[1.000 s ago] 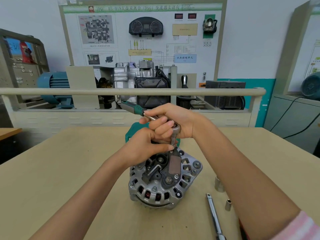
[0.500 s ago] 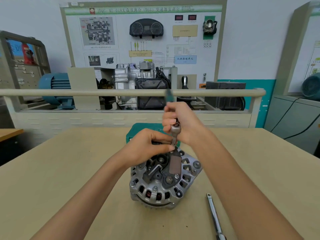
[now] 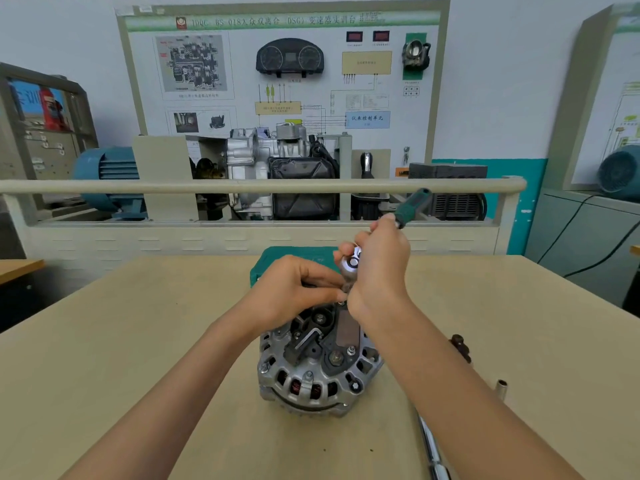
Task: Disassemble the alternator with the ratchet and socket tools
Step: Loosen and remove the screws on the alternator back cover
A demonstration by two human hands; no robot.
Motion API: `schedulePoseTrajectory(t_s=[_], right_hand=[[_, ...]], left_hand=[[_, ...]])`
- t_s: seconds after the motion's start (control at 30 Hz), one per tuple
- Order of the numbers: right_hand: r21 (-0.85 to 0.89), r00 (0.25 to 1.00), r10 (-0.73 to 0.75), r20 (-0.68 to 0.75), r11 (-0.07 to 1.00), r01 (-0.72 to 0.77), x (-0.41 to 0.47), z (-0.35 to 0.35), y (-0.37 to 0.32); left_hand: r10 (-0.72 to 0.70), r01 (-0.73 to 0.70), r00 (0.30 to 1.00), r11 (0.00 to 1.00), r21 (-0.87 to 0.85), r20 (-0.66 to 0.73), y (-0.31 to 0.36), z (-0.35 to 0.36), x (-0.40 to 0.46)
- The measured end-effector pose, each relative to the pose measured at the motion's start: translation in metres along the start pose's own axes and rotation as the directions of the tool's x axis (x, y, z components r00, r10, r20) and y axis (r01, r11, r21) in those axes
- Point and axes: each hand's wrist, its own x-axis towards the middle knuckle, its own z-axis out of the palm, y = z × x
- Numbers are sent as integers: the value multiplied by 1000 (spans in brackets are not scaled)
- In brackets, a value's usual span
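Observation:
A silver alternator [image 3: 318, 368] with a black rear cover stands on the wooden table [image 3: 138, 341]. My right hand [image 3: 377, 268] grips a ratchet [image 3: 353, 263] near its chrome head, and the green handle [image 3: 414, 206] points up to the right. The socket under the head sits on a fastener at the alternator's far top edge. My left hand [image 3: 294, 289] pinches the socket just below the ratchet head.
A green tool case [image 3: 294, 259] lies behind the alternator. On the table to the right are a chrome extension bar [image 3: 431, 448], a small socket [image 3: 501, 388] and a dark small part [image 3: 460, 346]. A training bench with a rail stands beyond the table.
The ratchet handle has swung clockwise, from pointing up-left, through straight up, to pointing up-right. My left hand has stayed on the socket.

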Motion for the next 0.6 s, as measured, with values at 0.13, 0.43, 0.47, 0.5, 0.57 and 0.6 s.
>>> schedulePoseTrajectory(t_s=[0.13, 0.43, 0.47, 0.5, 0.57, 0.6], right_hand=[[-209, 967, 187, 174, 967, -149, 10, 7, -10], [-474, 826, 383, 414, 865, -164, 11, 16, -7], [-324, 927, 199, 317, 942, -92, 6, 13, 0], [-170, 983, 23, 185, 985, 9, 1, 9, 6], [63, 991, -137, -8, 989, 137, -6, 5, 14], [112, 991, -132, -22, 985, 134, -6, 5, 15]], left_hand=[[-11, 11, 1000, 1000, 14, 9, 1, 0, -1], [-35, 35, 999, 999, -26, -3, -1, 1, 0], [-9, 9, 1000, 1000, -21, 2, 0, 1, -1], [13, -13, 1000, 1000, -14, 3, -1, 1, 0], [23, -23, 1000, 1000, -3, 10, 1, 0, -1], [23, -23, 1000, 1000, 3, 8, 2, 0, -2]])
